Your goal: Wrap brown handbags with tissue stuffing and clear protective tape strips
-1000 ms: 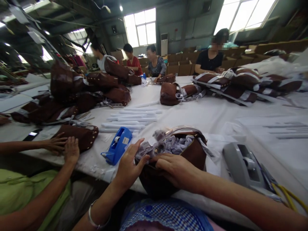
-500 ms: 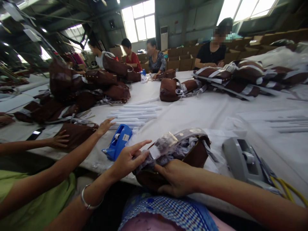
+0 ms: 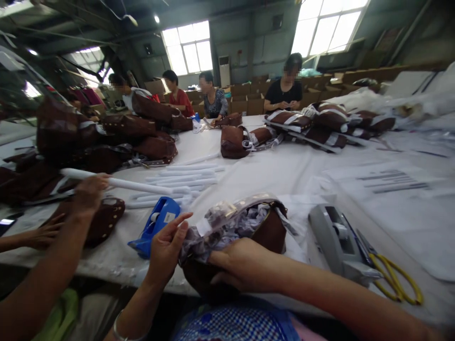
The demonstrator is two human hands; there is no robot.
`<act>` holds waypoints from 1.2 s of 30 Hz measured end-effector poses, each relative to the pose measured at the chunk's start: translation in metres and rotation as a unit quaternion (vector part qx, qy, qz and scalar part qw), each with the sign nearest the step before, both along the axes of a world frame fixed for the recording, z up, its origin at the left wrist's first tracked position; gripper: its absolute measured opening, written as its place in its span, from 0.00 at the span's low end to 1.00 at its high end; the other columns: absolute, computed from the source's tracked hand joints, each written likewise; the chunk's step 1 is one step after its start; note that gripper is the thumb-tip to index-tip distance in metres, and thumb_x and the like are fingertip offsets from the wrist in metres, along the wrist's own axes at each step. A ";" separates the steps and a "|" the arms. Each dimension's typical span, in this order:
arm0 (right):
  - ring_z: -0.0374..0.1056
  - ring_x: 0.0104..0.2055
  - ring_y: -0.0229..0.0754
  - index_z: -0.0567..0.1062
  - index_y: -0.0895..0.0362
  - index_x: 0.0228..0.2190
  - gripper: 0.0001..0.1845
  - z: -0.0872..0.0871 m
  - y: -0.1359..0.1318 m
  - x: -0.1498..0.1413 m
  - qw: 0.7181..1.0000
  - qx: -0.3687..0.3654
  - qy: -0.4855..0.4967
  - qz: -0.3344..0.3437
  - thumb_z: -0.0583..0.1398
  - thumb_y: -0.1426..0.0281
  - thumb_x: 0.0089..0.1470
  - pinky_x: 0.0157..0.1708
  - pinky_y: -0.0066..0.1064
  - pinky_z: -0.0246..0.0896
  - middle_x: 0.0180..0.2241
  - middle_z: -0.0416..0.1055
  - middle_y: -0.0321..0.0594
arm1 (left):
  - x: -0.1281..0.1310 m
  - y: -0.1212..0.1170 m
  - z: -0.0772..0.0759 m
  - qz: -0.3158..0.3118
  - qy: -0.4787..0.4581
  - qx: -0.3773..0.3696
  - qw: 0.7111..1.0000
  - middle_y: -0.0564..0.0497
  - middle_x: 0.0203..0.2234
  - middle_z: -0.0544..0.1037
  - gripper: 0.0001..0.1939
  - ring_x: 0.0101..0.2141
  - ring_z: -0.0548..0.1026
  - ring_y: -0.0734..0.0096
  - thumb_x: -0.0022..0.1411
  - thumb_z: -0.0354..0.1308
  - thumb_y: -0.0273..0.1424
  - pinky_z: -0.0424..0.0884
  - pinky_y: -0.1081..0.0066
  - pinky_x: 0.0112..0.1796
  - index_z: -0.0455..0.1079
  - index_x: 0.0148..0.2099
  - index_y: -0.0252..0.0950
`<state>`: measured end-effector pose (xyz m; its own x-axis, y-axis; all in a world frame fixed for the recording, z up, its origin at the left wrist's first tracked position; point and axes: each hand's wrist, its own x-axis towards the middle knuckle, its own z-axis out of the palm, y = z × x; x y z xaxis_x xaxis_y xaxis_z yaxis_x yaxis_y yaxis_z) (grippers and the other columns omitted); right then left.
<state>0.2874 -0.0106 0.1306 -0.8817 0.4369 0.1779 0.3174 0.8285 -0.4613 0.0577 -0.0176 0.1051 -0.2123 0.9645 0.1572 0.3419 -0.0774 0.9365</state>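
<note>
The left hand (image 3: 167, 246), fingers apart, seems empty at nine o'clock beside the brown bag (image 3: 273, 232). The bag, at six o'clock on the table (image 3: 270, 173), looks full of crumply stuffing (image 3: 247, 223) but not closed. The right hand (image 3: 243, 265) touches its near rim; I can't tell its grip.

From the bag's centre outward: one open brown bag (image 3: 272, 232), one left hand (image 3: 168, 244) and one right hand (image 3: 241, 265) at it. On the worktop (image 3: 266, 175), two tape dispensers: one blue dispenser (image 3: 156, 225) between 9 and 10 o'clock, one grey dispenser (image 3: 334, 241) at 3. One pair of scissors (image 3: 394, 279) just past 3. One neighbour's bag (image 3: 106, 220) at 9; one held white roll (image 3: 138, 184) at 10. Loose white rolls (image 3: 192, 181), at least six, between 10 and 11. Piled bags (image 3: 131, 127), more than four, at 10, overlaps blocking an exact count. Four co-workers (image 3: 213, 102) between 10 and 1.
</note>
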 end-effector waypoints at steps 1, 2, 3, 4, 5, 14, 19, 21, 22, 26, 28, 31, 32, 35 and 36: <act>0.74 0.35 0.42 0.75 0.56 0.43 0.14 0.001 0.004 0.011 0.999 0.020 0.039 -0.023 0.60 0.60 0.62 0.35 0.29 0.65 0.35 0.79 0.40 | -0.004 0.002 0.002 -0.002 0.034 0.011 0.999 0.54 0.23 0.75 0.24 0.23 0.69 0.75 0.63 0.57 0.48 0.65 0.77 0.25 0.77 0.51 0.36; 0.74 0.36 0.41 0.75 0.55 0.42 0.13 0.001 0.009 0.025 0.994 0.044 0.084 -0.060 0.59 0.59 0.63 0.38 0.29 0.66 0.35 0.79 0.39 | -0.007 0.004 0.003 -0.011 0.072 0.020 0.997 0.51 0.28 0.79 0.24 0.27 0.73 0.72 0.63 0.56 0.48 0.69 0.75 0.29 0.78 0.49 0.36; 0.74 0.38 0.41 0.76 0.54 0.41 0.12 0.000 0.015 0.041 0.982 0.071 0.129 -0.118 0.57 0.60 0.65 0.41 0.29 0.66 0.36 0.79 0.38 | -0.010 0.005 0.005 -0.020 0.114 0.026 0.993 0.50 0.33 0.81 0.23 0.31 0.76 0.70 0.64 0.55 0.48 0.71 0.74 0.32 0.78 0.49 0.37; 0.74 0.41 0.41 0.76 0.54 0.42 0.11 -0.002 0.023 0.057 0.962 0.101 0.168 -0.191 0.56 0.62 0.65 0.45 0.31 0.66 0.38 0.79 0.39 | -0.011 0.005 0.008 -0.017 0.160 0.036 0.986 0.50 0.35 0.82 0.23 0.33 0.77 0.68 0.64 0.55 0.48 0.73 0.73 0.34 0.78 0.49 0.38; 0.74 0.45 0.42 0.76 0.53 0.44 0.11 -0.005 0.032 0.074 0.934 0.125 0.194 -0.271 0.56 0.63 0.66 0.50 0.34 0.65 0.42 0.79 0.40 | -0.010 0.003 0.011 0.002 0.207 0.060 0.976 0.50 0.36 0.82 0.21 0.33 0.78 0.68 0.65 0.55 0.47 0.73 0.72 0.36 0.77 0.50 0.38; 0.69 0.56 0.49 0.68 0.54 0.58 0.27 -0.036 0.076 0.131 0.923 -0.067 0.144 -0.350 0.59 0.65 0.57 0.57 0.42 0.62 0.55 0.73 0.44 | 0.074 -0.015 0.030 -0.225 0.396 0.139 0.879 0.49 0.47 0.81 0.17 0.44 0.80 0.67 0.70 0.48 0.31 0.75 0.71 0.47 0.71 0.57 0.42; 0.75 0.42 0.48 0.79 0.53 0.43 0.17 -0.038 0.062 0.112 0.893 -0.072 0.181 -0.406 0.56 0.72 0.54 0.44 0.37 0.67 0.39 0.80 0.39 | 0.100 0.022 0.025 -0.286 0.415 -0.047 0.862 0.38 0.59 0.71 0.26 0.58 0.71 0.53 0.69 0.47 0.32 0.66 0.57 0.58 0.60 0.66 0.31; 0.76 0.40 0.47 0.80 0.52 0.42 0.15 -0.041 0.055 0.106 0.878 -0.111 0.219 -0.410 0.57 0.71 0.54 0.41 0.35 0.68 0.37 0.81 0.38 | 0.101 0.033 0.030 -0.329 0.378 -0.070 0.862 0.41 0.60 0.70 0.25 0.59 0.70 0.54 0.71 0.46 0.36 0.64 0.57 0.59 0.61 0.66 0.34; 0.76 0.39 0.46 0.80 0.52 0.41 0.15 -0.044 0.052 0.103 0.868 -0.138 0.240 -0.413 0.57 0.70 0.54 0.40 0.35 0.68 0.36 0.80 0.37 | 0.101 0.036 0.034 -0.357 0.355 -0.076 0.861 0.44 0.60 0.71 0.25 0.59 0.70 0.55 0.71 0.44 0.39 0.63 0.58 0.59 0.63 0.65 0.37; 0.77 0.38 0.47 0.80 0.55 0.36 0.12 -0.052 0.047 0.098 0.815 -0.241 0.322 -0.417 0.58 0.67 0.53 0.41 0.36 0.70 0.33 0.80 0.39 | 0.100 0.039 0.048 -0.466 0.296 -0.118 0.826 0.50 0.47 0.81 0.26 0.46 0.78 0.61 0.73 0.38 0.45 0.69 0.63 0.51 0.75 0.52 0.44; 0.76 0.40 0.48 0.80 0.56 0.37 0.12 -0.054 0.046 0.098 0.793 -0.275 0.367 -0.402 0.60 0.66 0.52 0.43 0.37 0.69 0.35 0.80 0.40 | 0.103 0.039 0.049 -0.464 0.315 -0.106 0.821 0.50 0.44 0.82 0.26 0.44 0.79 0.61 0.73 0.38 0.44 0.70 0.63 0.50 0.77 0.48 0.42; 0.74 0.45 0.48 0.80 0.56 0.42 0.17 -0.053 0.043 0.098 0.763 -0.311 0.427 -0.372 0.63 0.67 0.49 0.47 0.37 0.67 0.40 0.80 0.40 | 0.111 0.044 0.044 -0.428 0.354 -0.028 0.831 0.47 0.53 0.77 0.20 0.54 0.73 0.57 0.69 0.48 0.41 0.63 0.60 0.58 0.73 0.55 0.41; 0.73 0.46 0.49 0.80 0.56 0.43 0.17 -0.052 0.042 0.097 0.754 -0.322 0.441 -0.365 0.64 0.67 0.49 0.48 0.37 0.67 0.41 0.79 0.40 | 0.114 0.048 0.041 -0.435 0.353 -0.018 0.828 0.47 0.56 0.75 0.20 0.56 0.71 0.56 0.67 0.51 0.39 0.62 0.59 0.59 0.72 0.58 0.41; 0.73 0.46 0.49 0.79 0.55 0.43 0.18 -0.045 0.039 0.091 0.738 -0.348 0.465 -0.345 0.66 0.66 0.48 0.50 0.38 0.65 0.41 0.79 0.38 | 0.127 0.067 0.031 -0.489 0.323 -0.102 0.804 0.46 0.55 0.76 0.23 0.54 0.73 0.53 0.60 0.58 0.39 0.65 0.59 0.56 0.71 0.58 0.42; 0.72 0.47 0.49 0.79 0.55 0.43 0.19 -0.044 0.038 0.089 0.736 -0.353 0.470 -0.336 0.66 0.65 0.48 0.51 0.39 0.65 0.41 0.79 0.38 | 0.132 0.074 0.027 -0.501 0.316 -0.138 0.793 0.46 0.52 0.78 0.23 0.51 0.75 0.52 0.57 0.61 0.39 0.68 0.58 0.54 0.74 0.55 0.42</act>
<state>0.3768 0.0274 0.0870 -0.0557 0.9943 0.0911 -0.1878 0.0792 -0.9790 0.1892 0.0569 0.1317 0.7204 0.6151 -0.3204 0.6468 -0.4291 0.6305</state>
